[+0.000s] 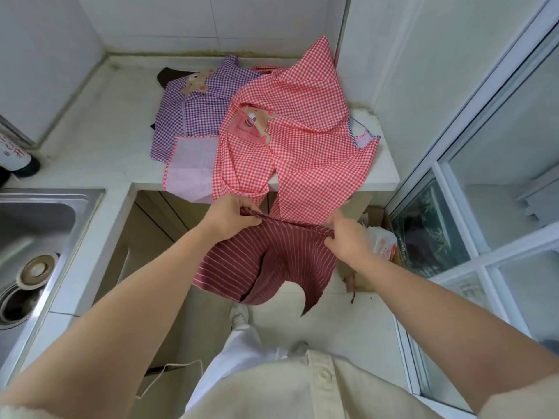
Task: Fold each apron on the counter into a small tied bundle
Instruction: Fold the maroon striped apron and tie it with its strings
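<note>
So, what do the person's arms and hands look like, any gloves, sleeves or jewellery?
Left hand and right hand are bare: no gloves, rings or watch visible. Both forearms are uncovered; cream sleeves begin only at the frame's bottom corners, matching the cream buttoned shirt.

Dark red striped apron (266, 264) hangs off the worktop's front edge; red checked apron (302, 131) drapes over it, overlapping purple checked apron (193, 116) behind.
</note>
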Demonstrator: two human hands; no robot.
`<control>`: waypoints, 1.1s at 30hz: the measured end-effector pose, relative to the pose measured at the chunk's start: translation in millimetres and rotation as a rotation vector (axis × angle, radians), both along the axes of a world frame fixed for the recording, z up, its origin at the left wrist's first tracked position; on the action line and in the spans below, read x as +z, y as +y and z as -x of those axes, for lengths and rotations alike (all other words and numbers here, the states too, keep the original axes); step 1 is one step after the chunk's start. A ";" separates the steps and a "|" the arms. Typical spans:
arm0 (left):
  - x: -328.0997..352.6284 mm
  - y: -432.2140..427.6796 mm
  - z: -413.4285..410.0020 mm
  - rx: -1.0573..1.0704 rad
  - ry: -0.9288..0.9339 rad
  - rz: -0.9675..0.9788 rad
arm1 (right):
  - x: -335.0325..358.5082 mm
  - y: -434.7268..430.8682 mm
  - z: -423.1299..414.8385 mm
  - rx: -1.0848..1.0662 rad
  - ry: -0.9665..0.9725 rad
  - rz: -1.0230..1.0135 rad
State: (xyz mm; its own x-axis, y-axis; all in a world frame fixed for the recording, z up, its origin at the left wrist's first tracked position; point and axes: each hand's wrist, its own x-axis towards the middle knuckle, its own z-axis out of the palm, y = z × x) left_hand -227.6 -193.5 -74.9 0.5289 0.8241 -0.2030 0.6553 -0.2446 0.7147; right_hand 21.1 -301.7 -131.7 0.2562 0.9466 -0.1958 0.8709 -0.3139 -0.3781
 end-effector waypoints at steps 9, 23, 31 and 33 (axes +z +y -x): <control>6.4 33.8 17.2 0.108 0.202 -0.143 | 37.0 34.8 -30.1 -0.041 0.748 -0.005; 36.9 175.1 17.9 0.308 -0.062 -0.323 | 101.2 239.5 -9.8 0.113 0.273 -0.345; 33.5 326.3 36.6 0.284 0.081 -0.357 | 98.2 385.8 12.8 0.139 0.182 -0.319; 25.7 366.2 40.2 0.281 0.195 -0.381 | 92.4 419.0 18.1 0.113 0.187 -0.304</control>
